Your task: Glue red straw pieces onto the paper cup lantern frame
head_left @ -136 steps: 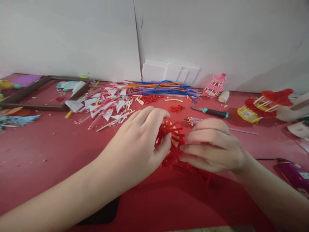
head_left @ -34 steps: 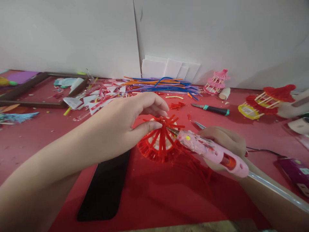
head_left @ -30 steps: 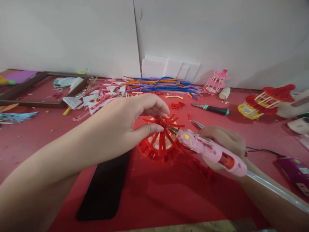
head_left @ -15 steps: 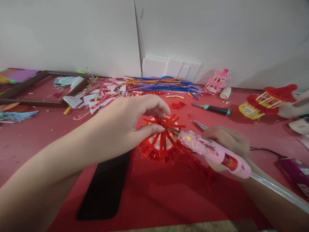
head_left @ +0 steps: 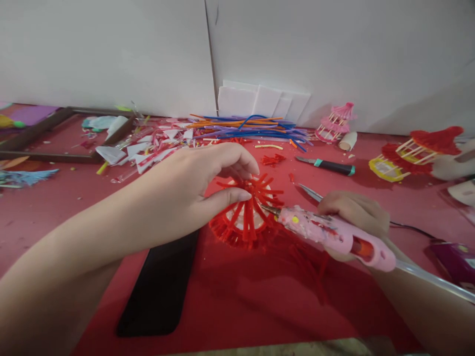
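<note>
In front of me on the red table stands a round red pipe-cleaner model (head_left: 249, 230), its strips fanned out from the top over a pale ring. My left hand (head_left: 213, 180) curves over it from the left, thumb and fingertips closed about the strips at its top; the far fingertips are partly hidden. A pink hot glue gun (head_left: 315, 227) is gripped in my right hand (head_left: 356, 212), with a clear glue stick (head_left: 434, 279) out of its back. The gun's metal nozzle points left at the upper strips, close to my left thumb.
A black phone (head_left: 158, 291) lies under my left forearm. Behind are pipe cleaners (head_left: 248, 129), scraps (head_left: 144, 148), a utility knife (head_left: 328, 166) and a pink pagoda model (head_left: 336, 121). Scissors (head_left: 310, 192) lie by my right hand; a red-and-yellow model (head_left: 417, 151) sits far right.
The glue gun and my right hand have shifted slightly right and down, drawing the nozzle a little back from the model's top. My left hand stays at the model.
</note>
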